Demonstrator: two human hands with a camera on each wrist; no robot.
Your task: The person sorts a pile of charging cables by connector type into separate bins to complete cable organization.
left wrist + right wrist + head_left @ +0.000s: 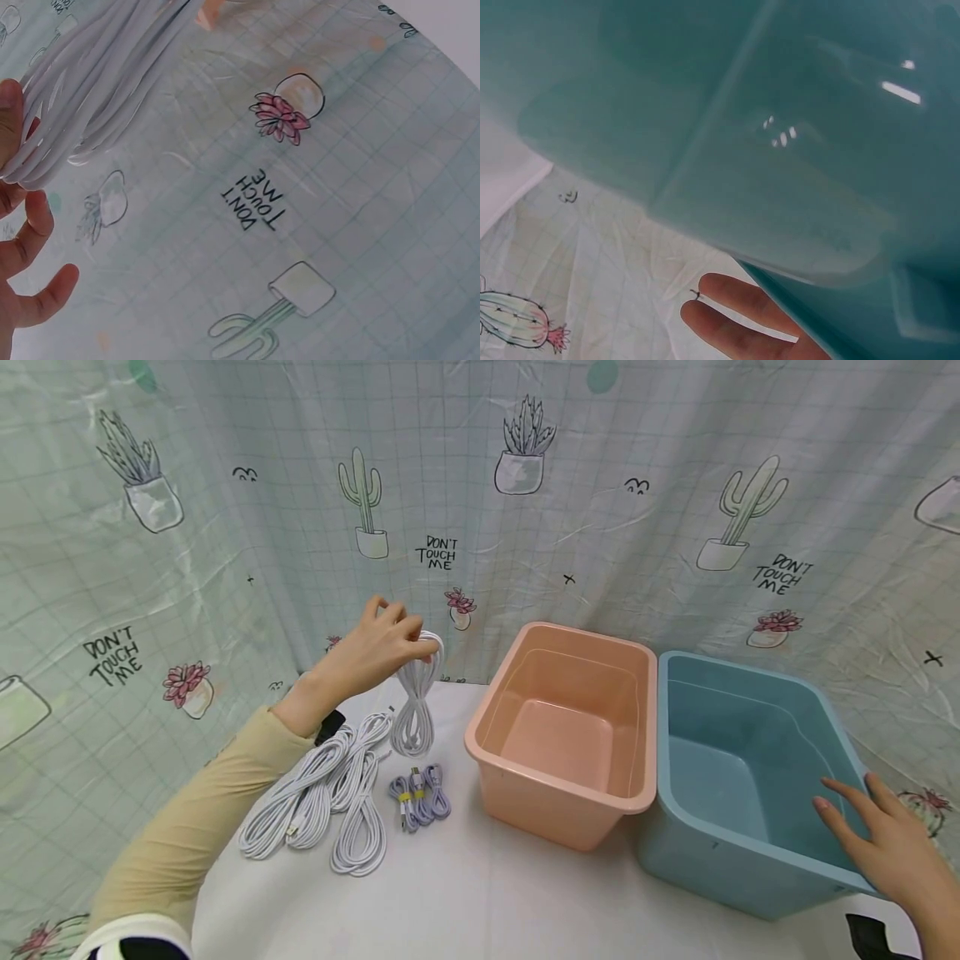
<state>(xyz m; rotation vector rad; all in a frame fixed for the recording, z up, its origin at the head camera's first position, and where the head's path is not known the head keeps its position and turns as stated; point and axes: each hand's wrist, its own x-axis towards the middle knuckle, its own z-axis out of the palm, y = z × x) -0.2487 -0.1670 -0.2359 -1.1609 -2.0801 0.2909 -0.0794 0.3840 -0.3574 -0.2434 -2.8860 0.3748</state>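
My left hand (378,647) pinches the top of a coiled white cable (414,714) between thumb and fingers. The coil hangs down over the table, and in the left wrist view its loops (97,82) show close up. Several more coiled white cables (360,835) lie below and left of it. Beside them are small lavender cables (422,802), at least one with a yellow tie. At the far right, my right hand (888,843) is at the right rim of the blue bin (720,843), fingers spread. Two fairly straight fingers (742,300) show outside the bin in the right wrist view.
A peach bin (555,781) stands left of the blue one, their rims close together. Both stand on a white tablecloth (510,902). A printed curtain (465,468) hangs behind. A black object (330,727) is partly hidden by the left forearm; another dark object (873,935) lies at lower right.
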